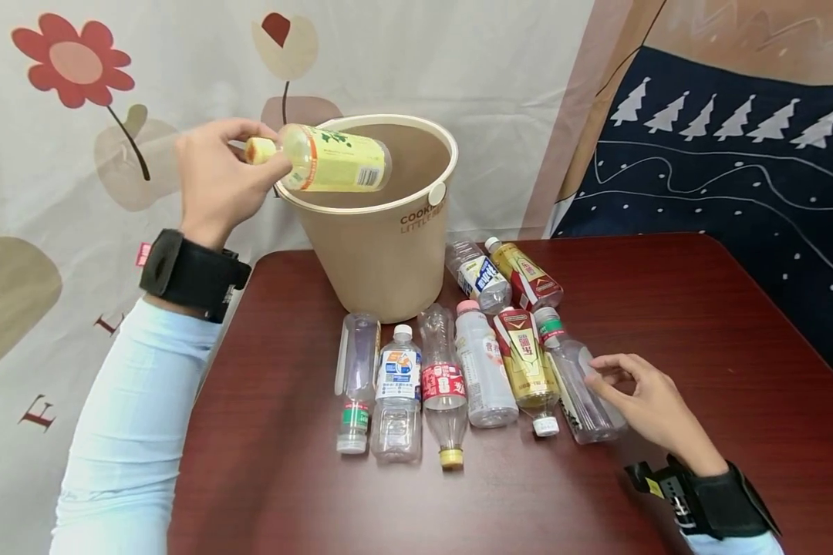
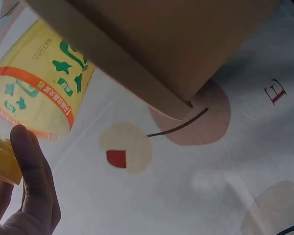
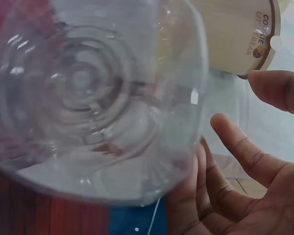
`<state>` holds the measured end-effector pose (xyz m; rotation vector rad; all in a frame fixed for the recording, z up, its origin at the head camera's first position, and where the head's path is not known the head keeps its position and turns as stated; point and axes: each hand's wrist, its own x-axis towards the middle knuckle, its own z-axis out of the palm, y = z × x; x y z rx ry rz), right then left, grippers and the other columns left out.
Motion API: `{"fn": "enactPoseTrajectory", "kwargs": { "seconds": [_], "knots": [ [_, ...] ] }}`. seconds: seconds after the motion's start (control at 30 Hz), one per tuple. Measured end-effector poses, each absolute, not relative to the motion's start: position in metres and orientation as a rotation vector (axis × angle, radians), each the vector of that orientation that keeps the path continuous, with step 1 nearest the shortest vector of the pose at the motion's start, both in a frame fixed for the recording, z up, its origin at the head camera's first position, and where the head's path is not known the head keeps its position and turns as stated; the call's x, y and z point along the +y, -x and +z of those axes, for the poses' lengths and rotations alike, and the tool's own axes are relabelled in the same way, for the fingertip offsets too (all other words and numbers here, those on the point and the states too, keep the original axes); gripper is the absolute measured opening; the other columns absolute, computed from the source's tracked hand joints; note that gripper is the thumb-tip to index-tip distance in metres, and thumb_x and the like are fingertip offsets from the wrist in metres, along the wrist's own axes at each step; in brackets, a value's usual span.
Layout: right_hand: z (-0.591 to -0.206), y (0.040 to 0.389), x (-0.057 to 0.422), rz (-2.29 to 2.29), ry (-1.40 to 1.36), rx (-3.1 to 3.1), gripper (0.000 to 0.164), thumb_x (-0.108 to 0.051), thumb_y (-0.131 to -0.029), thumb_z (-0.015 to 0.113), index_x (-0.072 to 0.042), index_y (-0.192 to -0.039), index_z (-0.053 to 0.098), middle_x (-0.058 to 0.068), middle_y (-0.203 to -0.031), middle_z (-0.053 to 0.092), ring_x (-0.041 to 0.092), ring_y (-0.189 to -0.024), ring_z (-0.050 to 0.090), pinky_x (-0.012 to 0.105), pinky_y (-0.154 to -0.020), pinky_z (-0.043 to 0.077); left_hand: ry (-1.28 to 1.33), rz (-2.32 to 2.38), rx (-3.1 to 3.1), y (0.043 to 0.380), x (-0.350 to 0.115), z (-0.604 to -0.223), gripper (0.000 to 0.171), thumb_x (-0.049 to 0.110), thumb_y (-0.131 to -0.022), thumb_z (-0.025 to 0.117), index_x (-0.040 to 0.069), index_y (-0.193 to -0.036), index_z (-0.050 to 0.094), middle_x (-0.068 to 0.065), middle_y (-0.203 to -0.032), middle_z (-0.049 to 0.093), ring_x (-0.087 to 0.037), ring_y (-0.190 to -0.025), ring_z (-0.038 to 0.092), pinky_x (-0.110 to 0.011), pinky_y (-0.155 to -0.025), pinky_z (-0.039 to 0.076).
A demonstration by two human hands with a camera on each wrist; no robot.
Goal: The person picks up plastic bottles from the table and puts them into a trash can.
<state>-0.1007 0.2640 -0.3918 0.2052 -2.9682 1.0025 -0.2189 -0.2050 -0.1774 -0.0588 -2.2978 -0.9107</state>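
Note:
My left hand pinches a yellow-labelled plastic bottle by its yellow cap. The bottle lies nearly level over the mouth of a beige bucket, its base pointing right. At the right end of a row of bottles, my right hand is beside a clear plastic bottle with a green-and-red neck label. In the right wrist view, that bottle's base fills the left side; some fingers are at its edge, and the thumb stands apart. Whether they touch it I cannot tell.
Left of the clear bottle lie a gold-and-red bottle, a pink-capped bottle, a red-labelled bottle and several others. Two more bottles, one blue-and-white labelled, lie right of the bucket. A patterned cloth hangs behind the table.

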Motion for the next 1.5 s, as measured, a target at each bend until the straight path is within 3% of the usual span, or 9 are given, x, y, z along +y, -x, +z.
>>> {"fn": "enactPoseTrajectory", "kwargs": {
  "seconds": [0.13, 0.27, 0.4, 0.47, 0.53, 0.73, 0.83, 1.23, 1.5],
  "knots": [
    [-0.394, 0.096, 0.262, 0.972, -0.211, -2.973, 0.038, -0.034, -0.094, 0.064, -0.006, -0.12, 0.064, 0.013, -0.111, 0.061, 0.026, -0.095, 0.063, 0.021, -0.069, 0.051, 0.096, -0.805, -2.449, 0.233, -0.197, -0.178, 0.026, 0.022, -0.075, 0.066, 0.007, -0.095, 0.075, 0.013, -0.069, 0.053, -0.007, -0.059, 0.04, -0.021, -0.053, 0.028],
    [-0.398, 0.092, 0.262, 1.0, -0.188, -2.976, 0.039, -0.033, -0.095, 0.064, -0.004, -0.121, 0.063, 0.015, -0.111, 0.06, 0.031, -0.097, 0.064, 0.022, -0.07, 0.052, 0.159, -0.687, -2.589, 0.244, -0.188, -0.178, 0.03, 0.021, -0.077, 0.065, 0.004, -0.099, 0.076, 0.005, -0.06, 0.048, -0.017, -0.069, 0.038, -0.025, -0.059, 0.025],
    [-0.405, 0.09, 0.26, 1.009, -0.161, -2.967, 0.04, -0.033, -0.093, 0.066, -0.003, -0.12, 0.064, 0.018, -0.115, 0.057, 0.031, -0.093, 0.065, 0.021, -0.068, 0.05, 0.176, -0.606, -2.708, 0.254, -0.179, -0.179, 0.031, 0.021, -0.08, 0.062, 0.003, -0.101, 0.075, -0.012, -0.084, 0.067, -0.024, -0.088, 0.048, -0.028, -0.067, 0.032],
    [-0.409, 0.089, 0.258, 0.99, -0.15, -2.95, 0.04, -0.032, -0.091, 0.069, -0.004, -0.119, 0.065, 0.02, -0.116, 0.054, 0.03, -0.091, 0.063, 0.023, -0.067, 0.049, 0.167, -0.579, -2.755, 0.259, -0.176, -0.18, 0.032, 0.022, -0.081, 0.062, 0.002, -0.103, 0.074, -0.018, -0.102, 0.07, -0.029, -0.1, 0.051, -0.028, -0.071, 0.036],
    [-0.413, 0.087, 0.255, 0.958, -0.134, -2.934, 0.04, -0.032, -0.088, 0.072, -0.005, -0.117, 0.066, 0.021, -0.119, 0.051, 0.031, -0.093, 0.058, 0.027, -0.07, 0.045, 0.16, -0.558, -2.782, 0.263, -0.174, -0.181, 0.032, 0.022, -0.081, 0.062, 0.002, -0.104, 0.074, -0.02, -0.108, 0.07, -0.032, -0.108, 0.052, -0.031, -0.074, 0.039],
    [-0.419, 0.084, 0.246, 0.919, -0.111, -2.951, 0.052, -0.033, -0.081, 0.079, -0.006, -0.121, 0.061, 0.027, -0.128, 0.043, 0.045, -0.109, 0.04, 0.048, -0.077, 0.035, 0.154, -0.528, -2.859, 0.272, -0.171, -0.184, 0.034, 0.021, -0.082, 0.062, 0.003, -0.109, 0.072, -0.021, -0.116, 0.067, -0.036, -0.112, 0.053, -0.045, -0.087, 0.047],
    [-0.42, 0.085, 0.244, 0.921, -0.102, -2.976, 0.056, -0.033, -0.081, 0.078, -0.006, -0.125, 0.056, 0.029, -0.13, 0.039, 0.048, -0.113, 0.038, 0.053, -0.08, 0.037, 0.186, -0.472, -2.898, 0.273, -0.168, -0.187, 0.032, 0.02, -0.083, 0.063, 0.004, -0.11, 0.071, -0.021, -0.117, 0.066, -0.036, -0.114, 0.054, -0.049, -0.091, 0.047],
    [-0.422, 0.091, 0.244, 0.926, -0.073, -3.037, 0.061, -0.039, -0.082, 0.078, -0.007, -0.128, 0.053, 0.031, -0.132, 0.037, 0.039, -0.102, 0.044, 0.041, -0.071, 0.039, 0.257, -0.373, -3.037, 0.277, -0.165, -0.188, 0.036, 0.019, -0.083, 0.066, 0.003, -0.115, 0.07, -0.02, -0.117, 0.067, -0.032, -0.106, 0.058, -0.045, -0.092, 0.048],
    [-0.421, 0.09, 0.243, 0.931, -0.084, -3.058, 0.071, -0.037, -0.081, 0.079, -0.005, -0.135, 0.045, 0.034, -0.134, 0.034, 0.047, -0.107, 0.047, 0.054, -0.077, 0.047, 0.289, -0.327, -3.004, 0.273, -0.163, -0.185, 0.036, 0.022, -0.083, 0.066, 0.002, -0.112, 0.071, -0.017, -0.113, 0.071, -0.03, -0.108, 0.062, -0.043, -0.095, 0.047]
  ]
}}
